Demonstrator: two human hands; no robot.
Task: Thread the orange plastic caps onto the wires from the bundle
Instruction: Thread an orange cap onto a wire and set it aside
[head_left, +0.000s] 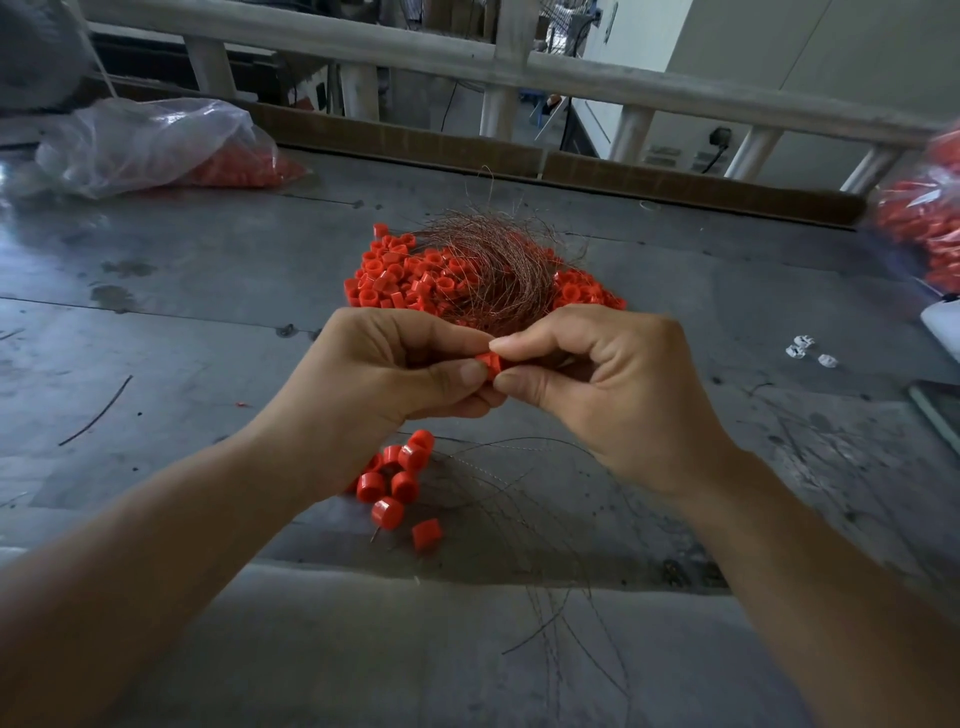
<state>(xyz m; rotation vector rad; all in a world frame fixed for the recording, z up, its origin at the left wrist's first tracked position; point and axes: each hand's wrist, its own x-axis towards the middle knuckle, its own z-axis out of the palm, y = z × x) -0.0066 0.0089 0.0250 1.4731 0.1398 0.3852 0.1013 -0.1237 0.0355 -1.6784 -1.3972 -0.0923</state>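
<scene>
Pinching one orange cap (489, 362) from both sides with left hand (395, 374) and right hand (597, 379) curled tight, over the desk (182, 312) near the wire bundle (493, 270) on the cap pile (410, 275), presumably steadying it for threading, but can't make out any wire inside the pinch.

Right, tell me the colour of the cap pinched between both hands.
Plain orange-red; the head view, the only one here, shows the cap clearly.
</scene>
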